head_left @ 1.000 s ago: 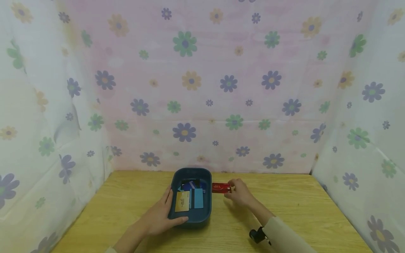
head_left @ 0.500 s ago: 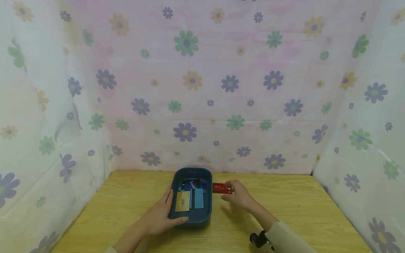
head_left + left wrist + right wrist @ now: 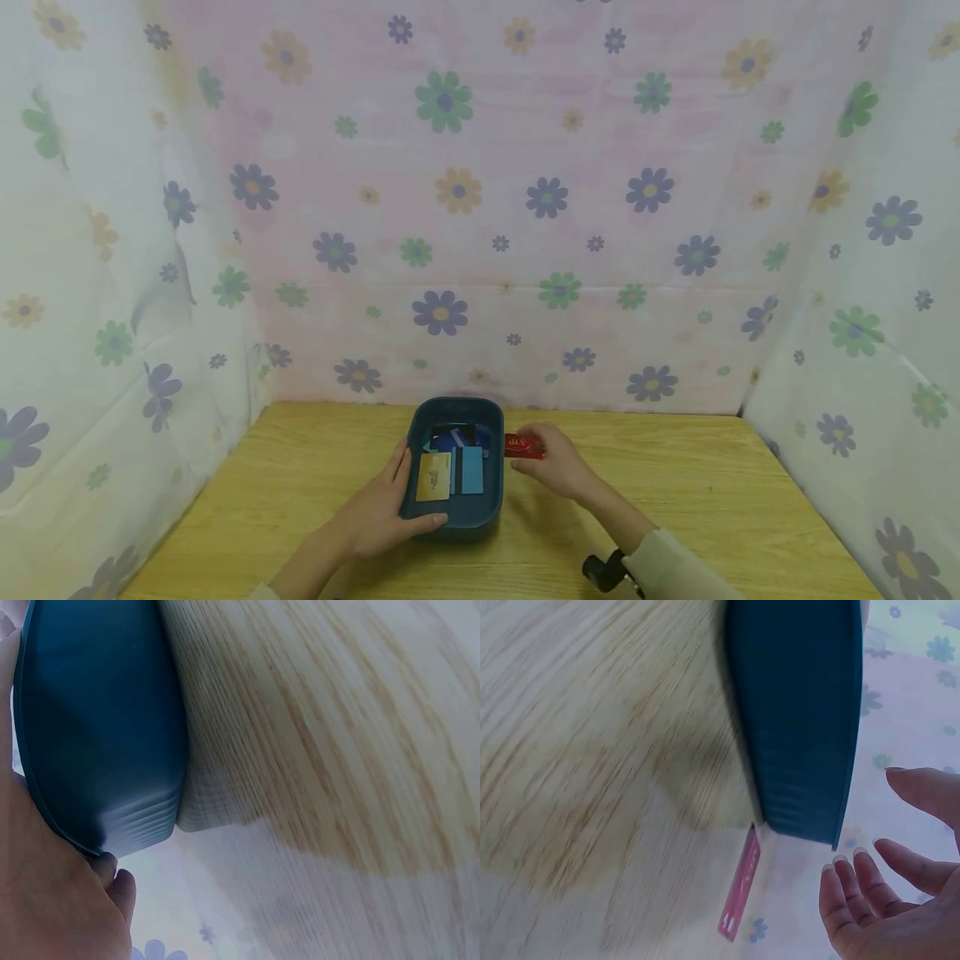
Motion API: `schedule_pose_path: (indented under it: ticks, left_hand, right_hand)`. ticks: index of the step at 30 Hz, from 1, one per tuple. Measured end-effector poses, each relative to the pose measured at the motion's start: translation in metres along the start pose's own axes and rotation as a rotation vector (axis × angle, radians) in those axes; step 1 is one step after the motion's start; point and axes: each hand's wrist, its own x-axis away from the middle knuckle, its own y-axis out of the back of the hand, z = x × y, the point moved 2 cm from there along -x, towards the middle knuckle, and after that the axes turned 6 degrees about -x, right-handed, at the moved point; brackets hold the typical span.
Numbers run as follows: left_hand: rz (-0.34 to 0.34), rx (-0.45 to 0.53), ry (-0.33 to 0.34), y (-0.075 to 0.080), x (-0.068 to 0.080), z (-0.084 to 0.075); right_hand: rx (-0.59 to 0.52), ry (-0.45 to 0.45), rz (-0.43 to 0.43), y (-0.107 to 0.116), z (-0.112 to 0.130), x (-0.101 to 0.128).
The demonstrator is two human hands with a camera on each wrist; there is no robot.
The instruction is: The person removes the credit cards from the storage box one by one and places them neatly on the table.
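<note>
While left hand (image 3: 378, 517) holds bin (image 3: 467, 510), right hand (image 3: 561, 467) hovers (red card (image 3: 517, 447) below).

Free room above bin walls (image 3: 492, 479)

The bin (image 3: 468, 512) against the left hand (image 3: 378, 517) looks like moulded plastic, smooth and low in sheen, with fine ridges at its far end. Under both hands, the table (image 3: 712, 517) has a wood-grain surface with a soft shine. The red card (image 3: 519, 446) by the right hand (image 3: 558, 467) appears to be smooth plastic. Beyond both hands, the creased, printed backdrop (image 3: 487, 150) could be cloth or plastic sheet.
</note>
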Motion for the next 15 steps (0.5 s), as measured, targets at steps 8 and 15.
schedule_pose_path:
  ticks: [8, 15]
  left_hand:
    - [-0.002, 0.003, -0.003, 0.001, 0.000, -0.001]
    - [-0.005, 0.006, -0.006, 0.002, 0.000, -0.002]
  right_hand:
    - [-0.073, 0.026, 0.044, -0.009, 0.010, 0.001]
    - [-0.111, 0.087, 0.027, -0.017, 0.022, 0.000]
